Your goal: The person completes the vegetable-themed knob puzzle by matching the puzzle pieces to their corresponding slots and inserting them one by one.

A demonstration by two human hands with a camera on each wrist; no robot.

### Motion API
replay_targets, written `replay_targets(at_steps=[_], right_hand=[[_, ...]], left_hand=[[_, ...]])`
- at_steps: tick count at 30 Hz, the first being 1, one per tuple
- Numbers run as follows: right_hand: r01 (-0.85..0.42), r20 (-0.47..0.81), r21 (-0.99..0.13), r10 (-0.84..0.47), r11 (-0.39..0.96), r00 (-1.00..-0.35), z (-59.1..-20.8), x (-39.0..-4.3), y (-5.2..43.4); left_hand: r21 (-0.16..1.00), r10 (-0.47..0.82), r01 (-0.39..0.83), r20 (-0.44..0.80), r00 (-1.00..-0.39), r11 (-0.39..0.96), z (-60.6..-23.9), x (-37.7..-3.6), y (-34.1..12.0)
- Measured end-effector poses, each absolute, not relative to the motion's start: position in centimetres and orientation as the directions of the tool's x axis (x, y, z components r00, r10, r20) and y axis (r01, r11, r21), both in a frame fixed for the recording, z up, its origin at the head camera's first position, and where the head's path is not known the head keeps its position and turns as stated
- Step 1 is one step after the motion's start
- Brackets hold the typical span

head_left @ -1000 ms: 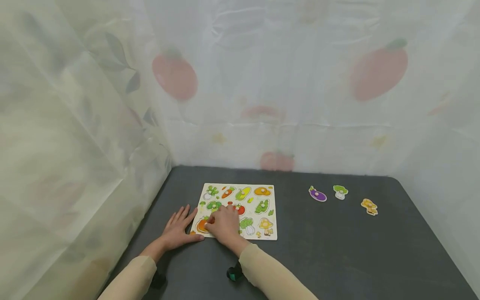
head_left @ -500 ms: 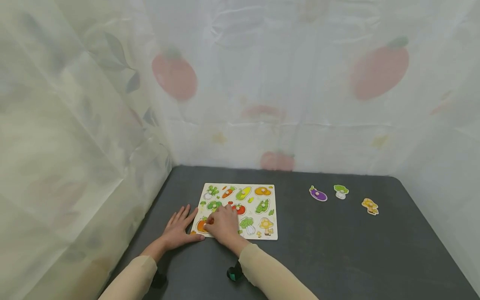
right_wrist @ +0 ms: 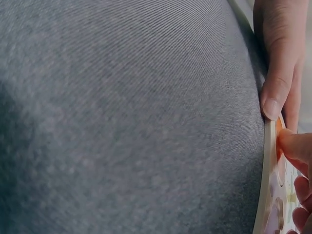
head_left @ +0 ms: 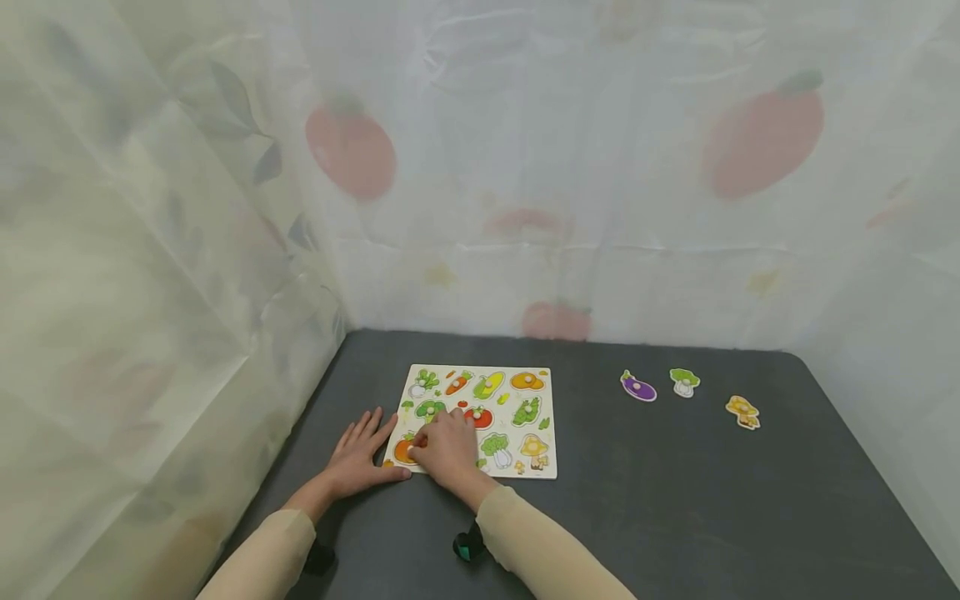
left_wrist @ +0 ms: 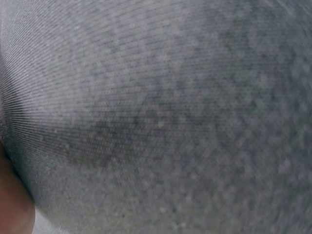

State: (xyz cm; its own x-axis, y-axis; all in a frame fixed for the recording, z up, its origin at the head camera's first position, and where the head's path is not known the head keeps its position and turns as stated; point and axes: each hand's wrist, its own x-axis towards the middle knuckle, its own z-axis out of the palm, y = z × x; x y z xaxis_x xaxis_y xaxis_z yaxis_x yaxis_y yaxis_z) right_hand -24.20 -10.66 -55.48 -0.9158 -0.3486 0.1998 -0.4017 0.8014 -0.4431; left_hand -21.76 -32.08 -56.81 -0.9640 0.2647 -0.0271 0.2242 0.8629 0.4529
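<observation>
A wooden vegetable puzzle board [head_left: 517, 392] lies on the dark grey table [head_left: 675, 500]. My left hand [head_left: 358, 454] rests flat on the table at the board's near left corner. Its thumb [right_wrist: 273, 92] touches the board's edge [right_wrist: 266, 185]. My right hand [head_left: 444, 446] lies on the board with curled fingers, and its fingertips [right_wrist: 292, 145] pinch at the orange pumpkin piece [head_left: 403, 452] in the near left slot. The left wrist view shows only grey table cloth and a bit of skin [left_wrist: 12, 207].
Three loose pieces lie on the table to the right of the board: a purple eggplant [head_left: 638, 387], a green vegetable [head_left: 683, 381] and a yellow mushroom [head_left: 742, 412]. Sheer printed curtains [head_left: 187, 250] close in the table at the left, back and right.
</observation>
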Motion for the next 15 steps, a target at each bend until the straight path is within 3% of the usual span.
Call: replay_targets(at_steps=[8,15], right_hand=[[-0.427,0.218,-0.413,-0.368,0.804,-0.904,-55.8,-24.4,-10.7],[-0.521,0.237,-0.333,-0.465,0.786,-0.853,-54.7,-25.1,-8.7]], left_hand=[[0.444,0.264,0.221,-0.036,-0.964,0.869,-56.6,-21.7,-32.0],[0.423,0.253,0.209,-0.05,-0.966,0.881,-57.4,-22.2,-32.3]])
